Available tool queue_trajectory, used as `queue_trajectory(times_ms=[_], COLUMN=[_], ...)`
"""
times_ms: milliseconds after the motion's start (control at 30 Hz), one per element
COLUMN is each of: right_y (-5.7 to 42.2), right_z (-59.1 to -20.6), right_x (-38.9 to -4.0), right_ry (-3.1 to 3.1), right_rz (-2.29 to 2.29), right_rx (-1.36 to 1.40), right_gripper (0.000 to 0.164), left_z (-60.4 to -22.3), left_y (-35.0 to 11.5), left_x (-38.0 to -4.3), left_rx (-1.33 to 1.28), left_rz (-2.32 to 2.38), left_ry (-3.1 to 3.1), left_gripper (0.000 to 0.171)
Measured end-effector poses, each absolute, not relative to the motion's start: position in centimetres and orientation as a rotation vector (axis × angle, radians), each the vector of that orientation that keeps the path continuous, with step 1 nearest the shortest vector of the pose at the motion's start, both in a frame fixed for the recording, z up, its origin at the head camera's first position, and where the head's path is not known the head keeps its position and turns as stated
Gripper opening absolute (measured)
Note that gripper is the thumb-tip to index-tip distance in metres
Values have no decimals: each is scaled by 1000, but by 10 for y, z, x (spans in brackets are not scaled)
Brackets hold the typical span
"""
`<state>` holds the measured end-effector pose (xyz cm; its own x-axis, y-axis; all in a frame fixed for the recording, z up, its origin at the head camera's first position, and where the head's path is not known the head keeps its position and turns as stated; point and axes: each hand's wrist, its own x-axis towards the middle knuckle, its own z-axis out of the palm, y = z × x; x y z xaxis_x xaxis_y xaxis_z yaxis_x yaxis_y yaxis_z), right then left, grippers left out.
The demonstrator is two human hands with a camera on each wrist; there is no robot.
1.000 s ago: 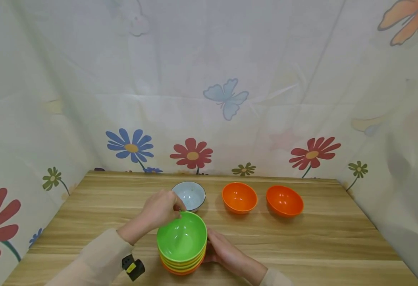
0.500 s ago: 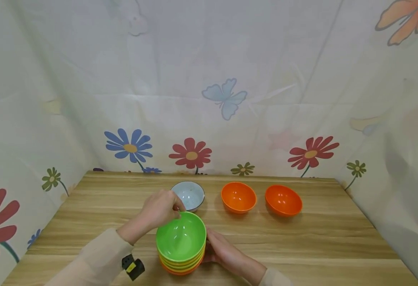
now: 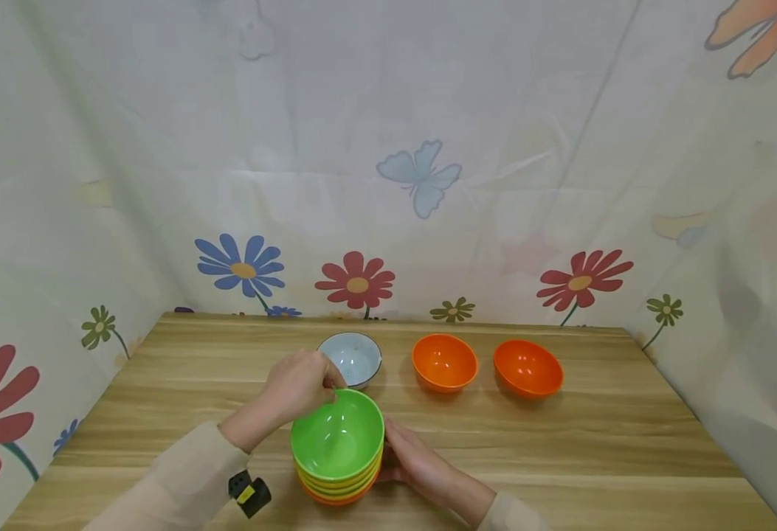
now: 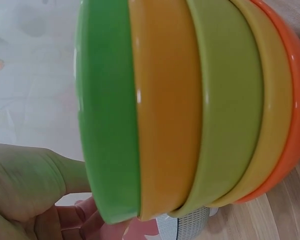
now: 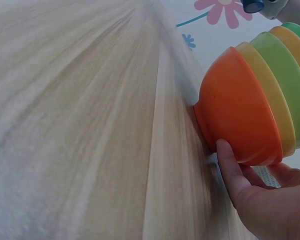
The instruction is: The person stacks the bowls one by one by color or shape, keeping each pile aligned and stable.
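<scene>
A stack of nested bowls stands on the table. A green bowl is on top, yellow and light green bowls come below it, and an orange bowl is at the bottom. My left hand pinches the green bowl's far left rim between thumb and fingers. Low on the stack's right side, my right hand holds it, thumb on the orange bowl near its base and fingers round the far side. In the right wrist view, part of that hand is hidden behind the bowls.
Just behind the stack sits a pale blue dark-rimmed bowl. Two orange bowls, one in the middle and one farther right, stand toward the back of the wooden table. A flower-printed curtain surrounds the table.
Hands and bowls keep their places. Only the head view has shifted very slightly.
</scene>
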<state>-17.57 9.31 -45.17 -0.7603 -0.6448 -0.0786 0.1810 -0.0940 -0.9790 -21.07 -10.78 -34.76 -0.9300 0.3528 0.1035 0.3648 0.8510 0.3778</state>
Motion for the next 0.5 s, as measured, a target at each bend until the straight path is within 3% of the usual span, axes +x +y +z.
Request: queue_trajectory(times_ms=[500], right_y=[89], right_z=[-452], right_x=[-175], right_ry=[1643], right_rz=[-1912], right_rx=[-452], right_gripper=[59], left_z=[-347], left_y=[-108], left_x=[-210], left_rx=[-558], left_rz=[-599], left_ry=[-3017], left_gripper=[15])
